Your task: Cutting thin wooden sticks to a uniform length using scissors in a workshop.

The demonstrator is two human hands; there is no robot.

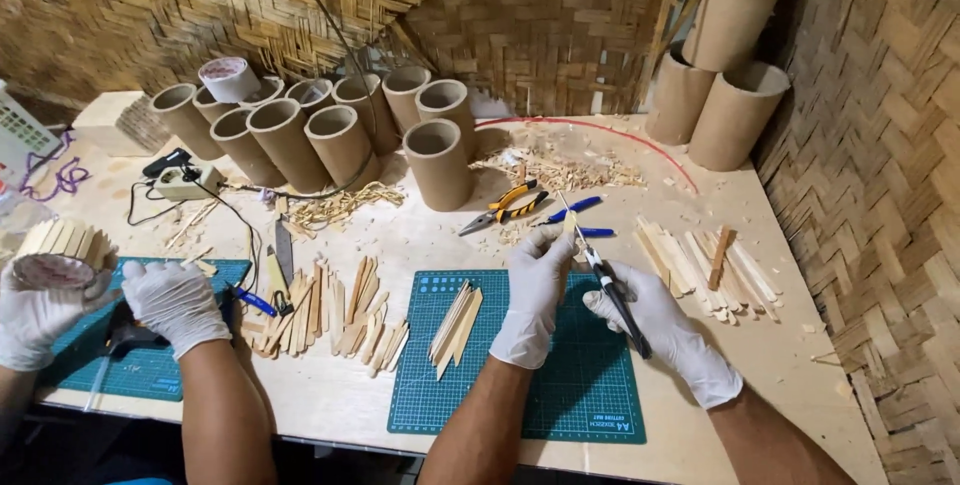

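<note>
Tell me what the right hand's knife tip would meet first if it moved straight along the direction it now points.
The right hand holds a black craft knife, blade angled up-left. Its tip already sits at the thin stick held by the left hand. Beyond that, probably the yellow-handled pliers, though depth is unclear.

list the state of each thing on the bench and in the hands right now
left hand: gloved, pinching a thin stick
right hand: gloved, gripping a black-handled tool
thin stick: held upright over the green mat
green mat: flat, a few sticks lying on it
pliers: lying on the bench, untouched
cardboard tubes: open-ended, most leaning, one upright
stick pile: loose, unsorted
</note>
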